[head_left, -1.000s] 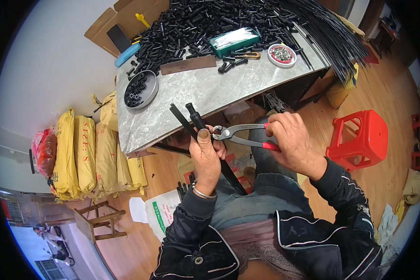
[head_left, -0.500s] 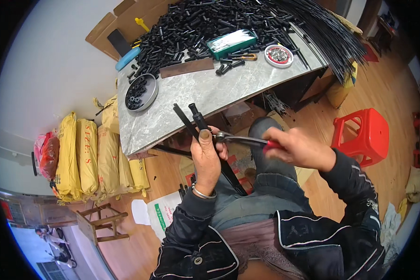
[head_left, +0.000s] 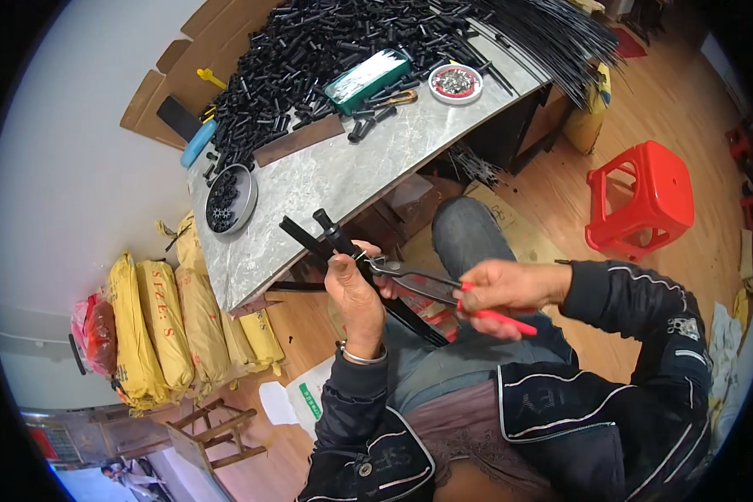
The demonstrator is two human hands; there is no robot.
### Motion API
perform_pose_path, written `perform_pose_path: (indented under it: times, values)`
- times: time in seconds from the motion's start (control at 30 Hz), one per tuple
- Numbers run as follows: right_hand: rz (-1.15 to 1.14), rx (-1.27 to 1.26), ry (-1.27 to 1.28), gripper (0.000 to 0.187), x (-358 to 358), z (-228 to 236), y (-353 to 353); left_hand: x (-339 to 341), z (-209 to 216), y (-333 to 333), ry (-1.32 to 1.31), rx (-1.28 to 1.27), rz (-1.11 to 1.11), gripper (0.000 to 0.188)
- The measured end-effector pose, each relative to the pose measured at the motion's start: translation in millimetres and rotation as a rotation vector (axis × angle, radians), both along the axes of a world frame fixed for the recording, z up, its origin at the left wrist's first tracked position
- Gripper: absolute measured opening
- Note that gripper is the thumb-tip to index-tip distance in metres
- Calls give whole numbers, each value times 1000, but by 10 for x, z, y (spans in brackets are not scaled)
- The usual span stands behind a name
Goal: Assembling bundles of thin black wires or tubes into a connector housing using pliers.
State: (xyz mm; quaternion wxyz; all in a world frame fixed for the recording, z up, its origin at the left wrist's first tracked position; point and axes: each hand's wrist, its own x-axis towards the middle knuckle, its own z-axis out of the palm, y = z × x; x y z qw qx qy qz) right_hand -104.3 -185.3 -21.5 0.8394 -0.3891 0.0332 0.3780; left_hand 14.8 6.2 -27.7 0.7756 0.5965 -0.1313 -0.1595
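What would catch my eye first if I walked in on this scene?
Most likely the two hands at the centre: the left hand grips a bundle of long black rods, while the right hand squeezes red-handled pliers whose tip meets the rods. Behind them, a huge heap of small black tubes covers the far side of the grey table. A bright red plastic stool stands on the wooden floor to the right.

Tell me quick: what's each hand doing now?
Left hand: closed on black rods.
Right hand: closed on red-handled pliers.
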Motion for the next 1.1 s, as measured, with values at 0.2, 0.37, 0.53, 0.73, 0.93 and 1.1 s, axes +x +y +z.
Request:
perform_pose_path:
  times: [0.2,0.37,0.53,0.73,0.93,1.1]
  values:
    - [136,-1081,-923,21,113,213,-130,-69,8,-16,-41,39,36,65]
    - [-12,-309,-138,23,5,238,-124,-60,-19,-16,-66,38,-1,65]
    - [202,-241,-199,24,85,292,-178,-101,-10,-29,-52,64,26,65]
    - [107,-700,-317,25,141,479,-282,-105,-48,-17,-22,-21,12,64]
    - [167,-56,-61,20,56,147,-219,-115,-60,8,-57,71,24,66]
    - [119,-1249,-934,28,161,414,-217,-130,5,-12,-44,9,15,66]
